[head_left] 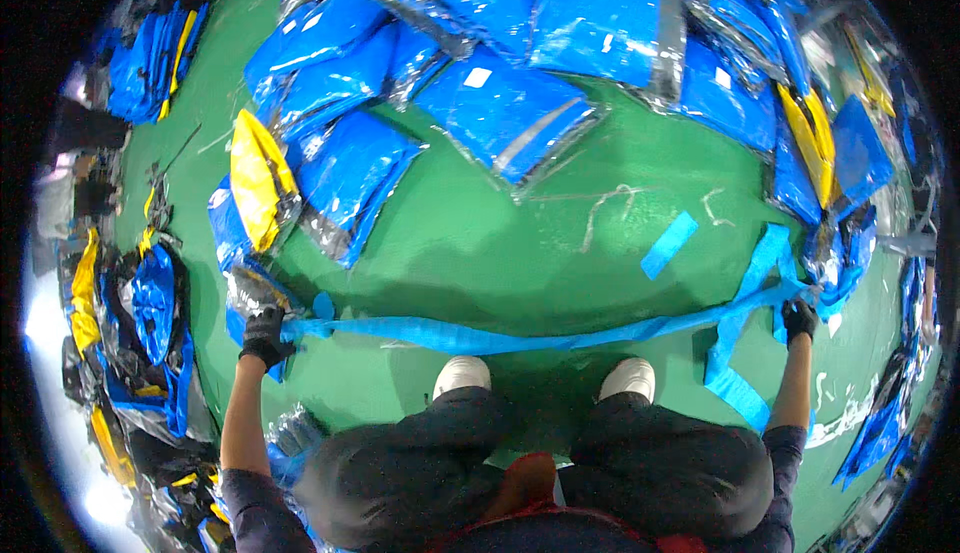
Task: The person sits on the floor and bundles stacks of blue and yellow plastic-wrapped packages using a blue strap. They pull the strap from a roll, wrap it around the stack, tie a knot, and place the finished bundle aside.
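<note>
A long light-blue fabric strip (560, 339) runs slightly slack from side to side, low in front of my shoes. My left hand (264, 337), in a black glove, is closed on its left end, beside a clear-wrapped blue package (232, 225). Far to the right, my right hand (799, 320), also gloved in black, grips the strip near its other end. Past that hand the strip folds into loose lengths; one tail (738, 393) trails toward me over the floor. The exact finger contact is small and partly hidden at both hands.
Many blue packages in clear plastic (510, 108) lie heaped ahead on the green floor (470, 243). A yellow package (258, 183) leans at the left, another yellow piece (812, 143) at the right. A short blue strip piece (669, 245) lies mid-right. More blue and yellow bundles (155, 303) line the left.
</note>
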`<act>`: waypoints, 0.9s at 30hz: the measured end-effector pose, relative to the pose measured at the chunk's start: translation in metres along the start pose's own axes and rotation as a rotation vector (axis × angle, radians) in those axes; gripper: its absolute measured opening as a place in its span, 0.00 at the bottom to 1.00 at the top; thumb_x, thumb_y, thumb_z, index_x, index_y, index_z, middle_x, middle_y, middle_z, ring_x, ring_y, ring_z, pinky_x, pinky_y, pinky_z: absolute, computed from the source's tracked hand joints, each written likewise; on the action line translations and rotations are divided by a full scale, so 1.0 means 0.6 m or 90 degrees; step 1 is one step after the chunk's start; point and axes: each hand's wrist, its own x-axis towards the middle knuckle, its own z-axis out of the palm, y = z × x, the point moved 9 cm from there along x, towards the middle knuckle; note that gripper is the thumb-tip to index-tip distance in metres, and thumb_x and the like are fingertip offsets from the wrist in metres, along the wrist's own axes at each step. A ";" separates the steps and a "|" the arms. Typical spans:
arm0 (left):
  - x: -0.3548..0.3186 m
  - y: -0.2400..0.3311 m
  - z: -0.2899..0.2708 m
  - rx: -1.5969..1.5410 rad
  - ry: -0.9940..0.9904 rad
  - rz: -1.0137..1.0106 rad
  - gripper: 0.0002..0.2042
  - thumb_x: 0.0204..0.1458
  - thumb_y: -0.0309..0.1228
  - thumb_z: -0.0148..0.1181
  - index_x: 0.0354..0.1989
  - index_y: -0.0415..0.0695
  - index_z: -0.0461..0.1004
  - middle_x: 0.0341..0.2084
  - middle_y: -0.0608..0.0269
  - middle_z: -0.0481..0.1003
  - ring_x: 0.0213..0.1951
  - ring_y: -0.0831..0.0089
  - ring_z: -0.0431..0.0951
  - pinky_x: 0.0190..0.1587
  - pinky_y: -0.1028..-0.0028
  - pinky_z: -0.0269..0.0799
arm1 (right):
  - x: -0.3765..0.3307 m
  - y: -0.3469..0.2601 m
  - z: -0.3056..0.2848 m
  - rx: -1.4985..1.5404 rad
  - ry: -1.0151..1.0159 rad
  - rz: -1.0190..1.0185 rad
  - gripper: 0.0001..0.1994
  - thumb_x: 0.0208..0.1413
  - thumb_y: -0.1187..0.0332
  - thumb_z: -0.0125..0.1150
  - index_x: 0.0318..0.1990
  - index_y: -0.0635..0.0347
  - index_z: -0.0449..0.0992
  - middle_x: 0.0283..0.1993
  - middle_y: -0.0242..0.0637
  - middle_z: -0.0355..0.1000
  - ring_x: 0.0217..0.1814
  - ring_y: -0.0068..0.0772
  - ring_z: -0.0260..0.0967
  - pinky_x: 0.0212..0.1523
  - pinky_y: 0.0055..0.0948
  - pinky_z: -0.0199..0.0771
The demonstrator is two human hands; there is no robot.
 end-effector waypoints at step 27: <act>0.227 0.771 -0.196 -0.296 0.346 0.419 0.41 0.34 0.47 0.63 0.60 0.51 0.55 0.58 0.46 0.54 0.60 0.48 0.52 0.61 0.51 0.41 | -0.319 -0.418 0.802 0.023 -0.425 -0.501 0.13 0.53 0.59 0.53 0.37 0.60 0.71 0.29 0.33 0.69 0.29 0.25 0.64 0.30 0.25 0.64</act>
